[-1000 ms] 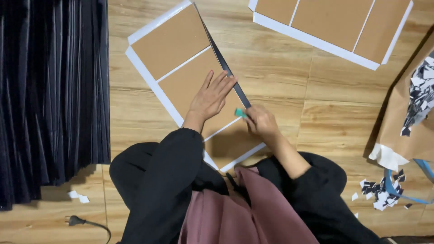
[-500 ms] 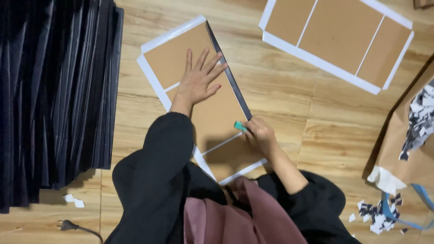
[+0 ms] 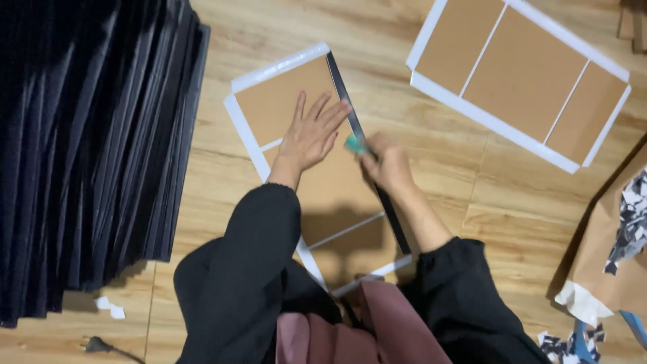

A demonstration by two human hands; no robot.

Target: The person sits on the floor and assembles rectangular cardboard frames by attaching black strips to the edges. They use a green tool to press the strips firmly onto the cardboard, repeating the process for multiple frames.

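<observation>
A brown cardboard panel (image 3: 276,101) with white borders lies on the wooden floor in front of me. A black strip (image 3: 342,87) runs along its right edge. My left hand (image 3: 311,133) lies flat on the cardboard, fingers spread, fingertips touching the strip. My right hand (image 3: 387,162) is closed around a small teal tool (image 3: 354,143) pressed against the strip just right of my left hand. Both of my sleeves are black.
A second white-bordered cardboard panel (image 3: 526,74) lies at the upper right. A stack of black panels (image 3: 87,148) fills the left. Brown paper (image 3: 606,263) with torn scraps (image 3: 633,222) sits at the right edge. White scraps (image 3: 108,307) and a plug (image 3: 98,345) lie at lower left.
My right hand has slid the teal tool up the black strip, away from me. My left hand has also moved farther up the cardboard, staying flat.
</observation>
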